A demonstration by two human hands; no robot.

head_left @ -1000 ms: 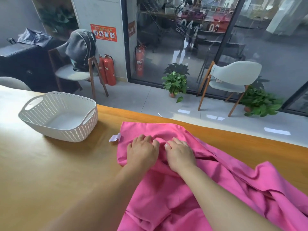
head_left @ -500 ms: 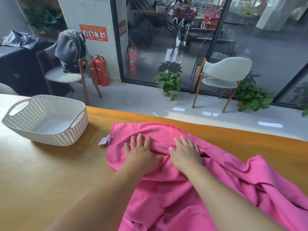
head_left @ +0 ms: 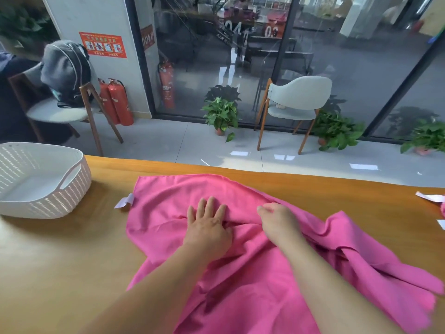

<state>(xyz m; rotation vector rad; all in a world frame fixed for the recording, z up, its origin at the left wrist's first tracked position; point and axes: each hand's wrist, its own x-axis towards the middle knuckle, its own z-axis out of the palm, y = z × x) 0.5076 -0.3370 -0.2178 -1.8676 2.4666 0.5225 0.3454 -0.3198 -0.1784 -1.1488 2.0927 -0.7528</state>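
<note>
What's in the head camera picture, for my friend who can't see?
A left hand presses flat on a bright pink cloth on a wooden table; the right hand pinches its fold. A white perforated plastic basket stands left of it.

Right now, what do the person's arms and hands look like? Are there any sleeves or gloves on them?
No sleeves and no gloves. The left arm and the right arm are bare all the way from the bottom of the picture. The left hand and right hand are bare too, with no ring, watch or bracelet showing. The fingernails look short and plain.
</note>
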